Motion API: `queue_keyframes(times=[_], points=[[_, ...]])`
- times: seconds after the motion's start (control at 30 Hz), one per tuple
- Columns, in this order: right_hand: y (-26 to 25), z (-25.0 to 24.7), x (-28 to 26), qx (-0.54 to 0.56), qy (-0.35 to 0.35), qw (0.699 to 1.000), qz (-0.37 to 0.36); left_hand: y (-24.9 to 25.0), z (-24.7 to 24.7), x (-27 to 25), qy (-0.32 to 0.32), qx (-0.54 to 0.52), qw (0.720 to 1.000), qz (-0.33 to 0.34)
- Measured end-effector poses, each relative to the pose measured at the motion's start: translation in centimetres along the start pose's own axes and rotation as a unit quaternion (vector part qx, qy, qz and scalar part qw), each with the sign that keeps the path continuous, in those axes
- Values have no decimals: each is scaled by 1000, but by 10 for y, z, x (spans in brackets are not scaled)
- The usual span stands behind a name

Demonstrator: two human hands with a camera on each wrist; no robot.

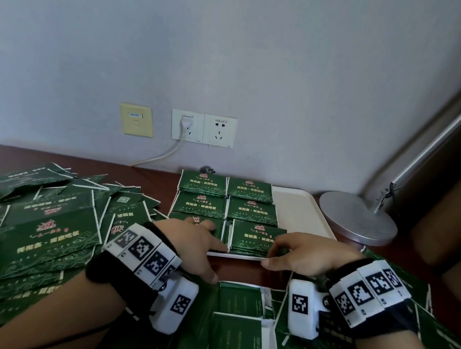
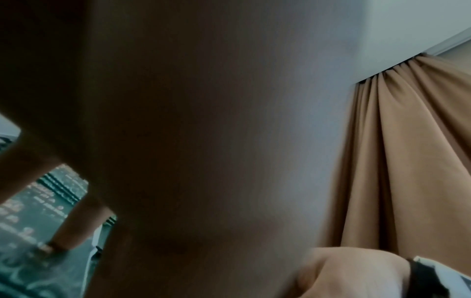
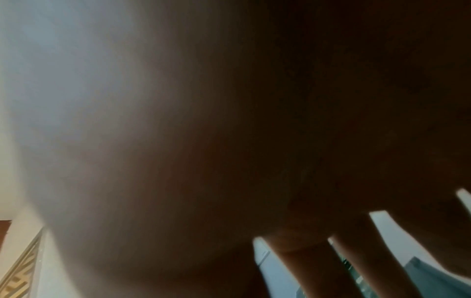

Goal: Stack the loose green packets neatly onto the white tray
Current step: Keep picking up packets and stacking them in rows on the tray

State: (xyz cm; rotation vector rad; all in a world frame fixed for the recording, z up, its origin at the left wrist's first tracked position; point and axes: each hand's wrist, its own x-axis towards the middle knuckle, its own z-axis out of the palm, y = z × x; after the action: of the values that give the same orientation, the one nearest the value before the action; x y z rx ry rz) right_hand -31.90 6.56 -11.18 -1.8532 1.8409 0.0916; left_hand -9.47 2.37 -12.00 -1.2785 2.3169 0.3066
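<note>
My right hand (image 1: 297, 255) pinches the near right corner of the front-right stack (image 1: 257, 237) on the tray (image 1: 296, 208), thumb at the tray's front lip. My left hand (image 1: 197, 241) lies flat, fingers straight, on the front-left stack (image 1: 199, 222), squaring it. Six stacks fill the tray's left part; the right strip is bare. Loose packets (image 1: 49, 230) are heaped to the left and just in front of me. I judge them light, thin, slick and floppy, so best taken by the short edges, a few at once. The lamp base (image 1: 357, 217) crowds the tray's right; the wall is close behind.
</note>
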Motion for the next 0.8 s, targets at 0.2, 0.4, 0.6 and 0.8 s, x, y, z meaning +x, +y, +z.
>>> queue_keyframes(times=[0.2,0.4,0.6,0.8], points=[[-13,-9,-19,18,51,998,-36,-16,-22,-42,65,-85,993,56],[-50,-10,-61,14,14,994,-109,-24,-16,-74,-16,-101,990,94],[-74,20,-64,-166,-103,978,-67,-23,1,-62,-36,-23,998,47],[-82,26,-59,-208,-138,966,-67,-23,3,-55,-52,-15,996,67]])
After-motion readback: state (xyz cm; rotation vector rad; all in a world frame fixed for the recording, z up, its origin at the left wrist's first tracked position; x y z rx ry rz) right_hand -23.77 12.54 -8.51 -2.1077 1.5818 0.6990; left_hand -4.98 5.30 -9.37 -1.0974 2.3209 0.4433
